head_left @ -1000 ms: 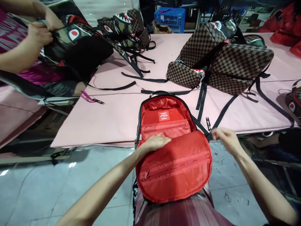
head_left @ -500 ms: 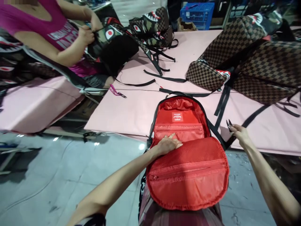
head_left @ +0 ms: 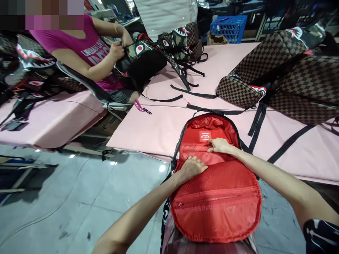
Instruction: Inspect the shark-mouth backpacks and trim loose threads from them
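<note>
A backpack [head_left: 215, 218] with red lining lies unzipped before me, its top against the table edge and its front flap folded down toward my lap. My left hand [head_left: 192, 167] rests on the red lining at the fold, fingers stretched out. Inside the upper half, my right hand [head_left: 221, 145] is closed on small thread snips [head_left: 208, 144], mostly hidden by the fingers. Their tips point left, just below the white-printed label [head_left: 205, 136] and by the inner pocket's upper seam.
Checkered backpacks [head_left: 304, 84] and loose black straps [head_left: 287, 144] lie on the pink table [head_left: 143, 137]. Pink-handled snips [head_left: 141, 107] lie left of my backpack. A co-worker [head_left: 92, 53] handles another backpack [head_left: 148, 63] at far left. A blue crate [head_left: 229, 28] stands behind.
My right hand has moved left with the snips, from beside the backpack to inside it. My left hand stays on the lining. The view has shifted slightly.
</note>
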A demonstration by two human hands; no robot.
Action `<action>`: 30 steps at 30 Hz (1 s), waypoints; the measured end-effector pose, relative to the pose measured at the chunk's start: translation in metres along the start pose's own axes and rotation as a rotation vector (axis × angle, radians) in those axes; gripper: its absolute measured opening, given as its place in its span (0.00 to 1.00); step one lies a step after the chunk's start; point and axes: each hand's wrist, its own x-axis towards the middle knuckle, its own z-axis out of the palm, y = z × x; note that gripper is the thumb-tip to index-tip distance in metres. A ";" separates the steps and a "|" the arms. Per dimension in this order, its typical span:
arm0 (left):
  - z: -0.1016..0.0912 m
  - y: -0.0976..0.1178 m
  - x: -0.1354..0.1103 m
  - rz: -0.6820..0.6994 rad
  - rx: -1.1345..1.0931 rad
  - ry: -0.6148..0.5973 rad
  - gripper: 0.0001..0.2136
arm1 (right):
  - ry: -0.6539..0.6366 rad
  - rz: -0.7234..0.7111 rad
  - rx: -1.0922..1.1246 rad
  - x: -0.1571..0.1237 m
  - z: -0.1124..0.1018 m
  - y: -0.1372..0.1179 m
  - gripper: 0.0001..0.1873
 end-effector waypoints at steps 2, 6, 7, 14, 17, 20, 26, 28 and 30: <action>0.000 -0.016 0.001 -0.161 -0.021 0.109 0.12 | 0.010 0.009 -0.008 -0.020 0.003 0.005 0.15; -0.005 -0.052 0.014 -0.410 -0.112 0.237 0.20 | 0.030 0.013 -0.026 -0.061 -0.001 0.015 0.12; -0.006 -0.058 0.017 -0.433 -0.146 0.245 0.22 | 0.035 0.013 -0.029 -0.068 -0.002 0.017 0.11; -0.005 -0.072 0.029 -0.445 -0.319 0.368 0.24 | 0.093 0.005 -0.054 -0.078 0.006 0.023 0.12; -0.010 -0.073 0.033 -0.428 -0.349 0.383 0.24 | 0.106 -0.027 -0.041 -0.078 0.008 0.023 0.11; -0.022 -0.064 0.055 -0.323 -0.358 0.350 0.23 | 0.106 -0.079 -0.045 -0.079 0.009 0.023 0.15; -0.053 0.000 0.161 0.082 -0.444 0.041 0.17 | 0.143 -0.109 -0.018 -0.083 0.012 0.024 0.18; -0.066 0.017 0.196 0.133 -0.495 -0.008 0.17 | 0.144 -0.114 0.024 -0.086 0.012 0.027 0.18; -0.077 0.026 0.220 0.141 -0.550 -0.034 0.16 | 0.141 -0.116 0.070 -0.088 0.013 0.031 0.19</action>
